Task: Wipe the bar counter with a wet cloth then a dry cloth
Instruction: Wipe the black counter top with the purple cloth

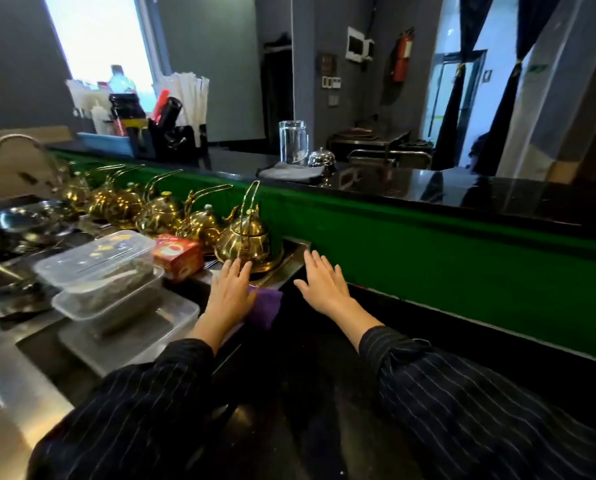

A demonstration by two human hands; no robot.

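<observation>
Dark polished counter [307, 358] is running beneath a green panel [428, 258] across the middle of the frame. You are stretching both striped sleeves [463, 393] forward. Your left hand [229, 292] is pressing flat on a purple cloth [267, 304] at centre frame, fingers straight, fingertips near the closest brass teapot [246, 237]. Your right hand [321, 284] is lying palm-down on the counter just right of the cloth, fingers extended and slightly spread, gripping nothing. Up on the bar top [463, 188], a grey cloth [289, 171] is lying beneath a glass mug [292, 142].
</observation>
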